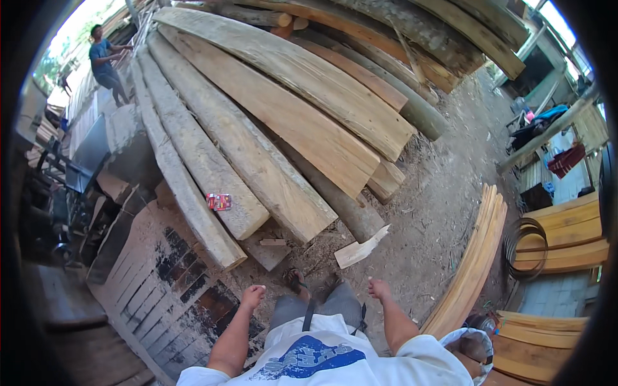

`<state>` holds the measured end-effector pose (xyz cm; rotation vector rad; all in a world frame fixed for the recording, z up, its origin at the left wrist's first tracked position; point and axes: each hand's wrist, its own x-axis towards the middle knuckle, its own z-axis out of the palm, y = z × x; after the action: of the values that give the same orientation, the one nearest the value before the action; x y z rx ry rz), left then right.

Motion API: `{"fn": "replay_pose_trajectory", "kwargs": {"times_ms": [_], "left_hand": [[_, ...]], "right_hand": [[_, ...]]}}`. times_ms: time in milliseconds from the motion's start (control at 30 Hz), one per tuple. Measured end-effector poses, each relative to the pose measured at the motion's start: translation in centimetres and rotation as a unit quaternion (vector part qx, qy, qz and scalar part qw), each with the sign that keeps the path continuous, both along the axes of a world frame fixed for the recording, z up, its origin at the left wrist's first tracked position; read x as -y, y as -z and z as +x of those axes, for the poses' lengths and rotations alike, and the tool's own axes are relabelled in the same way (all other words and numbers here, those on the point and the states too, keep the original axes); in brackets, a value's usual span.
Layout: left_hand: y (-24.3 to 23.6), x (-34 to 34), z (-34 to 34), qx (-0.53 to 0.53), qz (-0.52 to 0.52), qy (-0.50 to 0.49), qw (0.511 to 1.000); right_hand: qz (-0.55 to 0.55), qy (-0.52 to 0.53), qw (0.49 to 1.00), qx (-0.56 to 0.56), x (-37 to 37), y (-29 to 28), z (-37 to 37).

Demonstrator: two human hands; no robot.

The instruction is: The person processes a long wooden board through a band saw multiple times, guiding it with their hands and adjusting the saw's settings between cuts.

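My left hand is held out low at my left side, its fingers curled closed, and no object shows in it. At my right side, my right hand is likewise curled, with nothing seen in its fingers. Both hands are apart from the wood. In front of me lies a pile of long sawn timbers, their near ends toward me. A small red packet rests on one of the timbers at the left. Between my hands and the pile, a pale broken wood offcut lies on the ground.
A slatted grate with dark patches is at the left, near machinery. Curved stacked planks stand at the right, beside a coiled metal band. Rough logs lie behind. Another person stands far left.
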<state>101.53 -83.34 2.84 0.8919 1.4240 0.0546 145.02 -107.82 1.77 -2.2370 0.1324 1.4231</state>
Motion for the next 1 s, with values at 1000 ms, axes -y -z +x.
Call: {"fn": "replay_pose_trajectory", "kwargs": {"times_ms": [1000], "left_hand": [[-5.0,17.6,14.7,-0.103,-0.026,0.066,0.992]], "right_hand": [[0.204,-0.091,0.904,0.364,-39.7,4.0,51.4]]}}
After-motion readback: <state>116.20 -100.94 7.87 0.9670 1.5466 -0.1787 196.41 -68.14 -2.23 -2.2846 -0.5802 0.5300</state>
